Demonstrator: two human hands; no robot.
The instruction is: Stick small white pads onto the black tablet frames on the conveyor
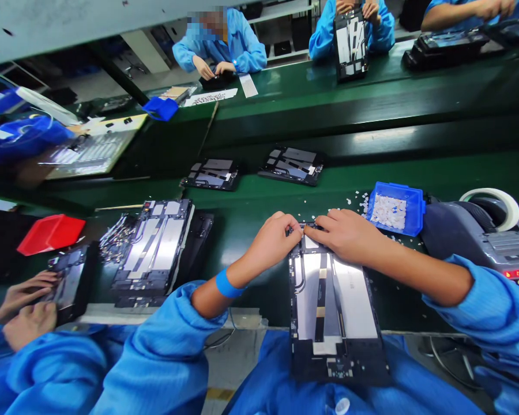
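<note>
An opened tablet (358, 294), with silver battery panels and a black frame, lies in front of me; its near end juts past the table edge over my lap. My left hand (277, 235), wearing a blue wristband (228, 283), is closed in a pinch at the tablet's far edge. What it pinches is too small to make out. My right hand (343, 233) has its bent fingers pressed together at the same edge, fingertips nearly meeting the left ones. Whatever lies under them is hidden. Beyond my right hand, a blue bin (417, 210) holds small white pieces (388, 211), and more lie scattered beside it.
A tape dispenser (471, 230) with a tape roll stands right. Stacked tablets (155, 245) and a red bin (52, 233) are left, near a co-worker's hands (30, 308). Two tablets (214, 174) (292, 164) lie ahead. Co-workers sit across the green table (251, 213).
</note>
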